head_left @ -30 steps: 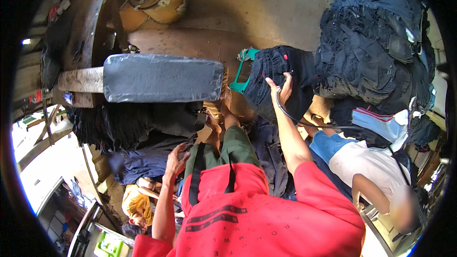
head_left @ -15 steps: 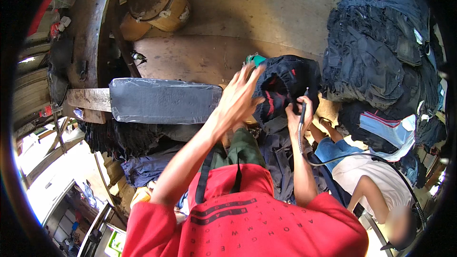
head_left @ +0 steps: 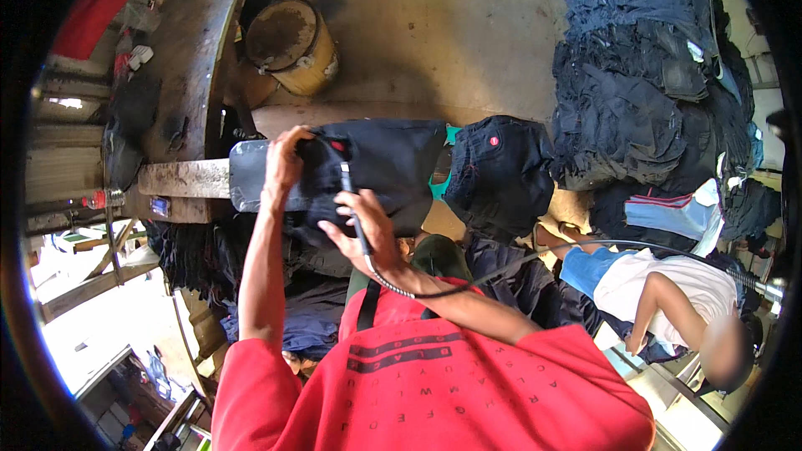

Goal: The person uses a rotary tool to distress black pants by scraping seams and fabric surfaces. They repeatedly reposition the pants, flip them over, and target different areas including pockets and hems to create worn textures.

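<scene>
A dark garment [head_left: 388, 171] is drawn over a grey padded board [head_left: 249, 177], covering most of it. My left hand [head_left: 288, 163] is closed on the garment's left end, fingers curled over its far edge. In my right hand [head_left: 368, 230] is a thin pen-shaped flexible-shaft tool [head_left: 361, 238], gripped between the fingers. Its tip reaches the cloth near a small red patch. The tool's black cable [head_left: 518, 260] arcs to the right across my forearm. Beside the board's right end lies another dark garment [head_left: 501, 171] with a round red tag, next to a green band [head_left: 440, 190].
A worn yellow bucket [head_left: 309, 54] stands beyond the board. Tall piles of dark clothes [head_left: 626, 100] rise at the right. A light blue garment [head_left: 668, 215] lies below them. Another person in a white shirt [head_left: 668, 280] is at lower right. A wooden bench [head_left: 188, 58] runs along the left.
Both hands have moved left, the right one carrying the tool. A dark garment formerly bunched at the right now covers the board, and my left hand has closed on its end.
</scene>
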`<state>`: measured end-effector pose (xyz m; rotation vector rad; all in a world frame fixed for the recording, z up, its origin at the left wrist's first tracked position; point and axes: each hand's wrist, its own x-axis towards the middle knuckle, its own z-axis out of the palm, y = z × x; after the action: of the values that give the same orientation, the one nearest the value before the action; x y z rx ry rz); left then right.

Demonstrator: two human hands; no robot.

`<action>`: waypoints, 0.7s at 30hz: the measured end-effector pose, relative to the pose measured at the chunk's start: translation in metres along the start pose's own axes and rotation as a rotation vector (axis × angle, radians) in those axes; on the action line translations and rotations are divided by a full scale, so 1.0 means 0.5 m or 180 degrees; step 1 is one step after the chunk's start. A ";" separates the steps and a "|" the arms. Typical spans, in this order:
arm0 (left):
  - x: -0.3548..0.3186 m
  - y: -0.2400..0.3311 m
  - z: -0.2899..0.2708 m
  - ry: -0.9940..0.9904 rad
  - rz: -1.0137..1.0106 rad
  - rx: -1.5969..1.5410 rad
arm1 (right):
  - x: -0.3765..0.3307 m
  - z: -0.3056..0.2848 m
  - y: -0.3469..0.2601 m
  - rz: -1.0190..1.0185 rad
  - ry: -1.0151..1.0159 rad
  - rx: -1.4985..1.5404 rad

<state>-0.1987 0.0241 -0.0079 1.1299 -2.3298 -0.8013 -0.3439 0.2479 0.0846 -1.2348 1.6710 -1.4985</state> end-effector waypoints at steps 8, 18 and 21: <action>-0.186 -0.044 -0.099 0.1638 -0.0715 0.0690 | 0.088 -0.052 0.081 -0.0878 -0.0230 -0.0747; -0.240 0.032 -0.078 0.1343 -0.2049 0.0198 | 0.194 0.017 0.241 -0.0857 -0.1246 -0.1026; -0.242 0.054 -0.076 0.1595 -0.1453 0.1477 | 0.191 0.027 0.247 -0.0939 -0.1100 -0.1080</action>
<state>-0.1214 0.1237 0.0231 1.8518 -1.8907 -0.0648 -0.4029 0.1495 -0.0220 -1.8726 1.5968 -1.0951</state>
